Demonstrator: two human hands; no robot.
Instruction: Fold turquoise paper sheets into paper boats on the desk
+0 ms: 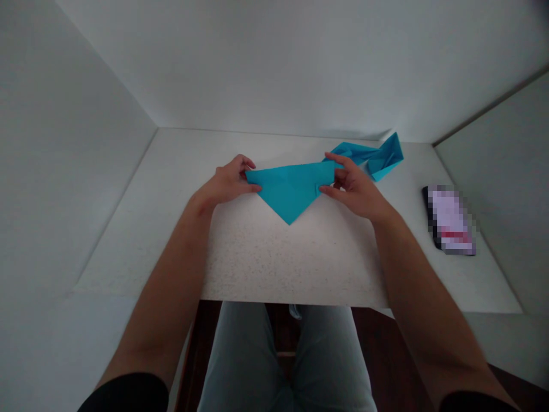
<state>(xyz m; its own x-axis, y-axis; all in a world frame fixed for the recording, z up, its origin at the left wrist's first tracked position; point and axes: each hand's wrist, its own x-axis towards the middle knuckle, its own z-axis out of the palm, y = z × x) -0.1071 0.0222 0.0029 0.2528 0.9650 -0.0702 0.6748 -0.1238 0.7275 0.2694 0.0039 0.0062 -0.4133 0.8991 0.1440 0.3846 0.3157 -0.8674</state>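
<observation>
A folded sheet of blue paper [290,189] is stretched between my hands over the white tabletop [278,263]. It has a long, nearly straight far edge and a point facing me. My left hand [235,180] pinches its left end, thumb on the near side. At the right end, my right hand [354,186] grips the paper with the thumb on a small folded flap, the index finger reaching past the far edge. Just beyond my right hand lies a second blue folded paper piece [388,157] with several creased, raised faces, partly hidden by that hand.
A phone-like object [452,220], blurred out, lies on the right side of the tabletop. White walls [274,68] enclose the table at the back and both sides. The table's front edge is above my legs [287,355].
</observation>
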